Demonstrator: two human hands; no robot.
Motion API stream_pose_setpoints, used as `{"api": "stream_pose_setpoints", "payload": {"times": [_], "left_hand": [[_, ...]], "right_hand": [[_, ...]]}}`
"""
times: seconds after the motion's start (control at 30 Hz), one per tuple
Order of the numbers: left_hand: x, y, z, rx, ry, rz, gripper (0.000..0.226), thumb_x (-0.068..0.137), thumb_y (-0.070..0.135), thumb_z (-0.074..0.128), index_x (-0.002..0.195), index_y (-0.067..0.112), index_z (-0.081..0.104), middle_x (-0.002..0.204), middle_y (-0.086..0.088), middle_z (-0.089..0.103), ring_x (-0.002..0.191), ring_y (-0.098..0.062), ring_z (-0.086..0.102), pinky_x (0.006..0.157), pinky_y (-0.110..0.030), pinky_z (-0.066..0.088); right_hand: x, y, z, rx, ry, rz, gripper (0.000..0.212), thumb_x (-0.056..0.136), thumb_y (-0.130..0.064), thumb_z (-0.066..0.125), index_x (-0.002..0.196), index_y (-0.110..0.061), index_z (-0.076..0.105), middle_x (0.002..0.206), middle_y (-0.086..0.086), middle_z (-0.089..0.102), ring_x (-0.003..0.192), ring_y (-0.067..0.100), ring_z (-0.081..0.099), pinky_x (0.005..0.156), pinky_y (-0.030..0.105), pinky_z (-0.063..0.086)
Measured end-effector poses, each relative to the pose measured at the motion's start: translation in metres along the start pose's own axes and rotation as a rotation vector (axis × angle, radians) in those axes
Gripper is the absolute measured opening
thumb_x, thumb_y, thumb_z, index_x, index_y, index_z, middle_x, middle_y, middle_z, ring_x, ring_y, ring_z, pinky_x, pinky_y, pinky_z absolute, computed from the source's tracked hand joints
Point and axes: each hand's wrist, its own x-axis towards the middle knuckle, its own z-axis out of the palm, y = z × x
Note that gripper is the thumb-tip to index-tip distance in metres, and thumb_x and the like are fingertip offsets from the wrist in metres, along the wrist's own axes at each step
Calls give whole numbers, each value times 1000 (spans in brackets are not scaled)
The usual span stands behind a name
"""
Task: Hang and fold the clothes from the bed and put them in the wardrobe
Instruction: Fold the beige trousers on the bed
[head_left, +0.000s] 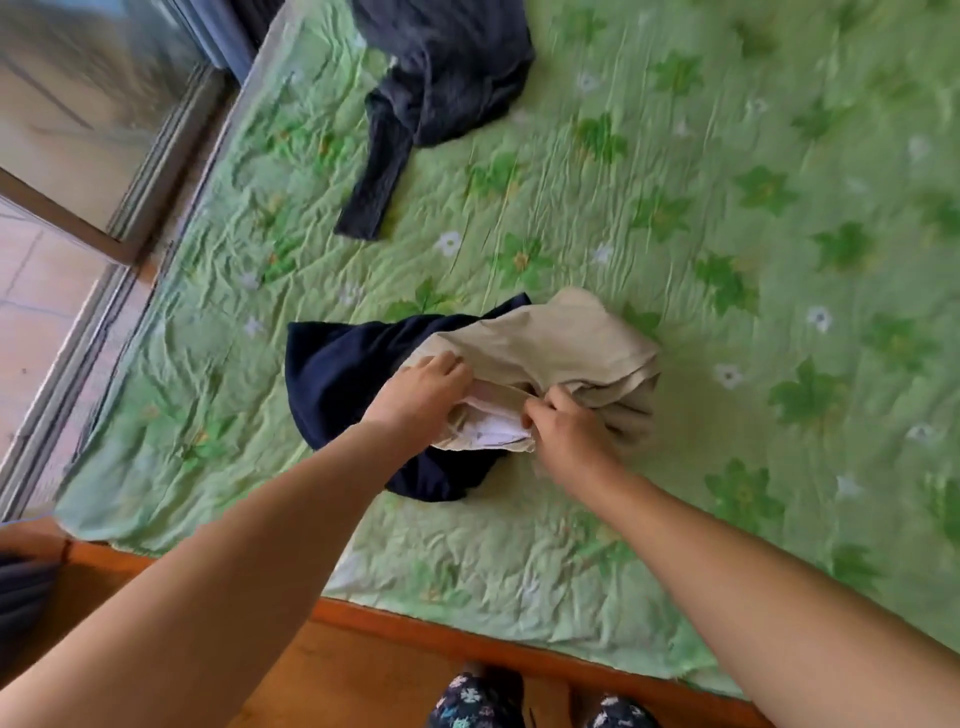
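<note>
Your left hand and right hand pinch the beige garment, seemingly at its waistband; lift it off the navy garment.

The grey garment runs off the top edge, and the bed runs off the top and right edges. The navy garment lies partly under the beige garment and the left hand. That hand and the right hand have their fingertips buried in beige folds. Print on the white lining is too small to read. The glass door is blurred. The patterned legs are cut off by the bottom edge.
</note>
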Motion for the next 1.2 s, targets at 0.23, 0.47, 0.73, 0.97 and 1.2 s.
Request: {"api": "stream_pose_setpoints", "payload": {"times": [0.23, 0.47, 0.73, 0.97, 1.2], "left_hand": [[3, 68, -144, 91, 307, 299, 52, 71, 4, 75, 116, 24, 57, 117, -9, 50, 106, -29, 47, 64, -36, 48], [0, 147, -243, 470, 257, 263, 26, 90, 14, 60, 116, 17, 64, 122, 1, 55, 121, -24, 46, 87, -37, 51], [-17, 223, -276, 404, 282, -23, 18, 94, 11, 55, 106, 20, 65, 107, 1, 52, 109, -23, 51, 74, -40, 54], [-43, 261, -283, 370, 251, -153, 27, 90, 5, 50, 99, 26, 64, 98, 9, 57, 83, -17, 59, 71, -35, 57], [-51, 300, -303, 373, 363, 5, 21, 91, 43, 67, 98, 24, 64, 104, 11, 48, 94, -13, 55, 75, -36, 53]], "right_hand": [[-45, 15, -175, -197, 201, 50, 18, 96, -24, 41, 107, -19, 55, 103, 2, 51, 88, 27, 50, 70, 35, 37], [-126, 41, -317, -802, 262, -81, 9, 83, -6, 65, 89, -9, 71, 99, 4, 55, 108, 31, 49, 81, 38, 46], [-197, 112, -412, -687, 355, 13, 25, 94, -9, 44, 98, -14, 69, 101, -1, 55, 115, 24, 48, 73, 39, 44], [-265, 206, -484, -545, 345, 10, 69, 73, -95, 36, 80, -29, 57, 96, -15, 43, 99, 9, 41, 73, 36, 47], [-280, 236, -504, -429, 447, -40, 29, 98, -42, 61, 89, -16, 69, 89, -9, 45, 88, 14, 50, 71, 34, 43]]}}
